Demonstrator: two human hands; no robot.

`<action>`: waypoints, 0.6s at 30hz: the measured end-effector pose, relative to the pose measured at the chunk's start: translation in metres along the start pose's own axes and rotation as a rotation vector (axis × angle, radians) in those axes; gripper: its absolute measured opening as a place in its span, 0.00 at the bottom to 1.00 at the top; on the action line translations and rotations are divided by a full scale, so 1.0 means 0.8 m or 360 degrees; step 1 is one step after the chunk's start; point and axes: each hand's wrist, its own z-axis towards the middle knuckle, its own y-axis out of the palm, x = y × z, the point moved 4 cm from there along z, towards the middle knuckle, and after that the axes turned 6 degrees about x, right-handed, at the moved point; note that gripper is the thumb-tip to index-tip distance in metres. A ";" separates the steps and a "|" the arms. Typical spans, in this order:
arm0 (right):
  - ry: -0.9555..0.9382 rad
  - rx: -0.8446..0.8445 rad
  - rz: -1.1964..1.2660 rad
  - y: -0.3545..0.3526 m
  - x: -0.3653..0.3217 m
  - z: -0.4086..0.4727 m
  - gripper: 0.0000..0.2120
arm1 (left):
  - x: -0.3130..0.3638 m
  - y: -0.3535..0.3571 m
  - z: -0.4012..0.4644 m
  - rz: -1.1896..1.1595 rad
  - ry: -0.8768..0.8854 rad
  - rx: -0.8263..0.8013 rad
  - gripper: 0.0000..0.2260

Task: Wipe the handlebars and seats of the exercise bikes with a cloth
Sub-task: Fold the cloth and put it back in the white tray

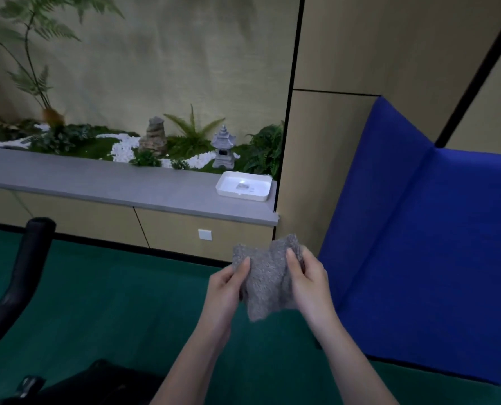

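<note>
both hands (227, 283) (304, 273) pinch grey cloth (265, 283); handlebar (24, 267) cut off left.

A grey, nubbly cloth (265, 280) hangs crumpled in mid-air above the green floor — upper edge spread wide, lower corner drooping to a point. At far left a black handlebar (24, 267) curves upward — rounded tip uppermost, well apart from the cloth.

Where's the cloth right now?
Head view, lower centre: the grey cloth is held between the left hand and right hand, right of the black handlebar.
</note>
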 end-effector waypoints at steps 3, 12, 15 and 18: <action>0.0242 -0.0111 0.0321 0.004 0.022 0.056 0.10 | 0.006 0.022 0.044 -0.0015 0.0059 0.0034 0.22; 0.0509 -0.0683 0.1106 0.019 0.025 0.207 0.18 | 0.057 0.069 0.167 -0.0149 0.0205 -0.0036 0.20; 0.0546 -0.0775 0.1165 0.031 0.022 0.241 0.17 | 0.063 0.068 0.194 -0.0314 0.0067 0.0018 0.14; 0.0559 -0.0693 0.1127 0.056 0.031 0.270 0.15 | 0.064 0.059 0.223 -0.0278 0.0017 0.0211 0.14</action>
